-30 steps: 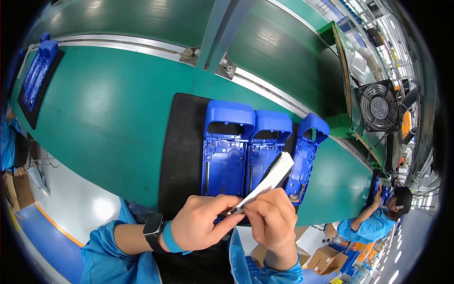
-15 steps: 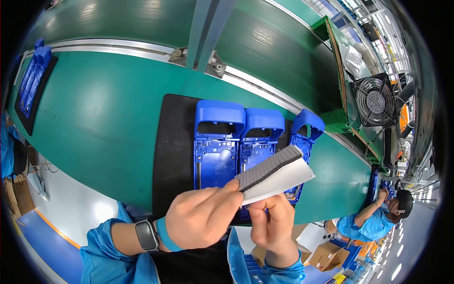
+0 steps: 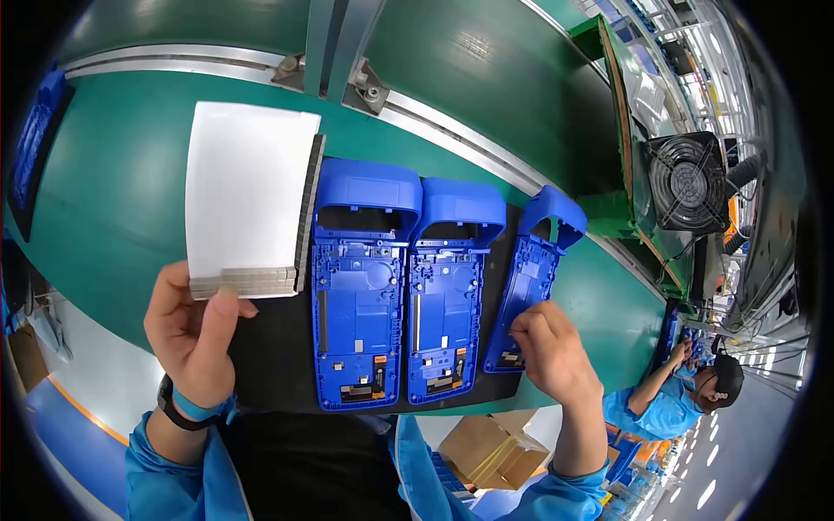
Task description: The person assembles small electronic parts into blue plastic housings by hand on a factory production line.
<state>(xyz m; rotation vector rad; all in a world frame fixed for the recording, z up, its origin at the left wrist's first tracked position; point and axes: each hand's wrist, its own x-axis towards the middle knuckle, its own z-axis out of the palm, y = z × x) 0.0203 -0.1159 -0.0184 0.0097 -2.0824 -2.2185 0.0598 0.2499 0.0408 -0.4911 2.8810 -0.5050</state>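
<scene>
My left hand (image 3: 193, 337) grips the lower edge of a white backing sheet (image 3: 248, 187), its thumb over a row of grey adhesive foam strips (image 3: 252, 282). The sheet is held up to the left of three blue plastic housings. The left housing (image 3: 354, 304) and the middle housing (image 3: 445, 304) lie side by side, their insides facing up. My right hand (image 3: 553, 352) is closed in a pinch over the lower part of the right housing (image 3: 526, 282). Whatever its fingertips may hold is too small to make out.
The housings lie on a black mat (image 3: 274, 369) on the green bench (image 3: 113, 182). Another blue housing (image 3: 39, 130) lies at far left. A metal rail and post (image 3: 334, 52) stand behind. A fan (image 3: 691, 182) is at right, near a co-worker (image 3: 686, 391). An open carton (image 3: 495, 451) stands below.
The hands have moved apart. My left hand has carried the sheet left and turned its white face into view; my right hand has left the sheet and reached the right housing.
</scene>
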